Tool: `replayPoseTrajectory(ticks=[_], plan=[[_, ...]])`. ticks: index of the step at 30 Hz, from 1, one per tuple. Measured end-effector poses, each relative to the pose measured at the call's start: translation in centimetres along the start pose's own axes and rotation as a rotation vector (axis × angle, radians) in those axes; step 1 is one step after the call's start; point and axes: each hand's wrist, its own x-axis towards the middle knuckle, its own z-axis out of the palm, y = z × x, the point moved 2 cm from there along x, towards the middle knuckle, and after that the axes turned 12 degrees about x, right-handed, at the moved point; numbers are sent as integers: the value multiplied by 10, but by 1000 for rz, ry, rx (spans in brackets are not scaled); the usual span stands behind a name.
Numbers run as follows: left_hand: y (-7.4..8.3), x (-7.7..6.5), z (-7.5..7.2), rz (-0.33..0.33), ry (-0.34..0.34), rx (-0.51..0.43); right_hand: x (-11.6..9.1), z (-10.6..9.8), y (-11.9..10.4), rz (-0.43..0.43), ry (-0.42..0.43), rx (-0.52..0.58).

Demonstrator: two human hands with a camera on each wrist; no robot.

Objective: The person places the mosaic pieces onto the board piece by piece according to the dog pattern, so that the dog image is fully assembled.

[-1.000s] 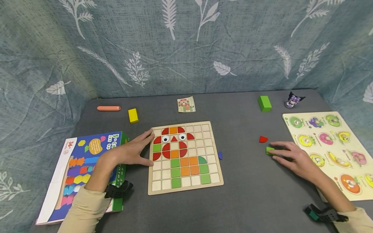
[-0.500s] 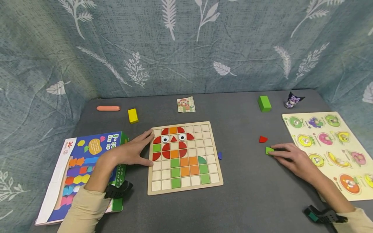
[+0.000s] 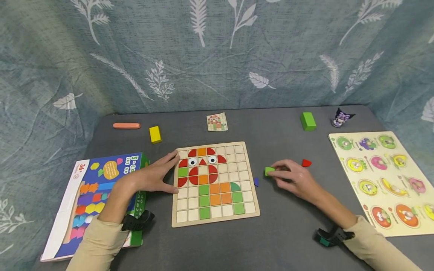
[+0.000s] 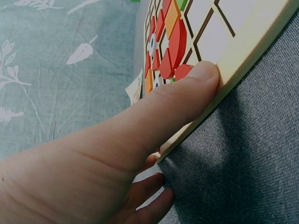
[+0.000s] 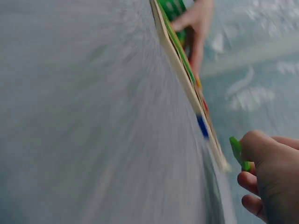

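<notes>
In the head view my right hand (image 3: pixel 294 177) pinches a small green square tile (image 3: pixel 269 171) between thumb and fingers, just right of the wooden grid board (image 3: pixel 234 166). The right wrist view shows that tile (image 5: pixel 237 150) raised off the table. My left hand (image 3: pixel 154 176) rests at the board's left edge. Its thumb (image 4: pixel 205 73) lies on the rim in the left wrist view, the other fingers beside it. Red, orange and green tiles and two eye tiles (image 3: pixel 212 160) fill part of the grid. A blue piece (image 3: pixel 256 182) lies against the board's right side.
A red piece (image 3: pixel 306 163) lies behind my right hand. Farther right are a fruit puzzle board (image 3: pixel 362 177), a green block (image 3: pixel 308 121) and a figurine (image 3: pixel 340 117). A small picture card (image 3: pixel 217 122), yellow block (image 3: pixel 155 134) and orange stick (image 3: pixel 126 126) stand behind; a toy box (image 3: pixel 112 180) is left.
My right hand has taken hold of the green tile and carried it left, from near the fruit puzzle to beside the grid board. The left hand has stayed in place.
</notes>
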Motion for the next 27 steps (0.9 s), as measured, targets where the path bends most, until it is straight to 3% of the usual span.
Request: replayPoseTrajectory(ticks=[6,11,18,27], plan=[[0,2,0,0,-2,-2,53,35,-6,-54,-94,4],[-2,3,0,-15,-5,8,85,55,-6,-75,-206,-14],[-2,2,1,-2,0,-1,101,72,-5,-92,-297,-17],[-2,2,2,-8,-5,-3,109,81,-7,-114,-332,-40]])
